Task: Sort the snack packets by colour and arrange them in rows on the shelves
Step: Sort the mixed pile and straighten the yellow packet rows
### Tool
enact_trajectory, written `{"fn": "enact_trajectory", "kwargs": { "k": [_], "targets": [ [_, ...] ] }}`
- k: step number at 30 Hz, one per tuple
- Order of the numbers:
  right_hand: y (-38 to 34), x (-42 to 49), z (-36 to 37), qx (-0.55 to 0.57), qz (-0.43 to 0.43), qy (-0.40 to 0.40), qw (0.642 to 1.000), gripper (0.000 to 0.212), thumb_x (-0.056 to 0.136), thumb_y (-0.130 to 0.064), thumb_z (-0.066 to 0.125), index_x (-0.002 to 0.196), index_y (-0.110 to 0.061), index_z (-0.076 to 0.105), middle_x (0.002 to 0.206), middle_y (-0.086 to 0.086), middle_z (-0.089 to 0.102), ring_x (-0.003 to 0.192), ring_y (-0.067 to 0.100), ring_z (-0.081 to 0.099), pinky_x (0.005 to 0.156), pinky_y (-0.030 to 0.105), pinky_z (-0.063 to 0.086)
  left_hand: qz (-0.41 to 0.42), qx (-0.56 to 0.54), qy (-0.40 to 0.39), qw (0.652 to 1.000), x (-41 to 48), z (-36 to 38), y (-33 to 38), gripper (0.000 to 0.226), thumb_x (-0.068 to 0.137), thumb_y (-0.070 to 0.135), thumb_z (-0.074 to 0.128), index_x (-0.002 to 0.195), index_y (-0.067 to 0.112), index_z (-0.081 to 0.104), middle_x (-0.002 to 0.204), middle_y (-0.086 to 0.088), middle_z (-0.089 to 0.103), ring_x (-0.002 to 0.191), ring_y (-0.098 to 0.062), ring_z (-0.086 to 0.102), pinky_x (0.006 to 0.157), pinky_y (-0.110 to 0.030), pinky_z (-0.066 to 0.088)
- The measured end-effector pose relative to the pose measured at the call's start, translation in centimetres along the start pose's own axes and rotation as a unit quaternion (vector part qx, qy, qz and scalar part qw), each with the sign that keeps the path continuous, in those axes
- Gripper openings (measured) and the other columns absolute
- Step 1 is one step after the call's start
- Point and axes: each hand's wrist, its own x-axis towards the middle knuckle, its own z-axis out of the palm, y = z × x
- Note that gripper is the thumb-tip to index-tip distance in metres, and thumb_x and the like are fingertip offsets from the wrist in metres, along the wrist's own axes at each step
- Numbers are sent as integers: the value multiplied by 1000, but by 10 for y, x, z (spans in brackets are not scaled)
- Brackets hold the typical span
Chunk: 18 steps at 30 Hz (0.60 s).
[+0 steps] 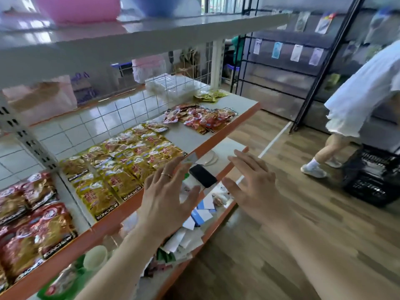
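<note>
Spread and empty, the left hand (166,200) and right hand (253,187) hover at the shelf (190,135) edge beside rowed yellow packets (121,167), and reaching for the loose red heap (201,118) farther along could drag a forearm across those rows.

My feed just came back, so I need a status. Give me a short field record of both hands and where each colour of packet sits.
left hand: open, empty, over the shelf's front edge
right hand: open, empty, out past that edge
yellow packets: in rows, mid-shelf
red packets: in rows, near left
loose red pile: unsorted, far end
small yellowish pile: behind the red pile
lower shelf: black phone, papers
</note>
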Motion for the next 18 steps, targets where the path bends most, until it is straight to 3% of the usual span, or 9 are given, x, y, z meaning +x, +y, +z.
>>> {"fn": "enact_trajectory", "kwargs": {
  "k": [4,8,13,18],
  "targets": [
    [22,16,0,-1,18,10,1000,62,89,-63,42,144,-33,45,155,-12,36,145,12,25,113,42,20,7,-14,-11,1000,31,29,5,60,91,60,40,139,26,55,151,3,46,137,-23,42,107,-45,35],
    [46,53,2,-10,35,-5,999,55,95,-49,56,146,-36,41,157,-17,29,147,7,16,116,37,13,10,-27,-24,999,73,58,2,61,91,62,38,142,30,49,154,7,41,140,-23,41,111,-46,33],
    [73,121,10,-30,15,-10,999,65,88,-65,39,145,-34,45,154,-13,38,145,13,27,116,47,25,-2,-27,-22,999,137,87,-12,57,92,63,37,140,34,46,153,7,42,137,-21,41,108,-47,37],
    [86,187,20,-8,1,-5,1000,65,86,-64,43,142,-30,50,150,-10,46,141,17,36,110,55,36,-25,-5,-42,999,188,101,-33,61,92,63,38,145,32,43,156,6,39,142,-21,37,111,-46,35]
  ]
}}
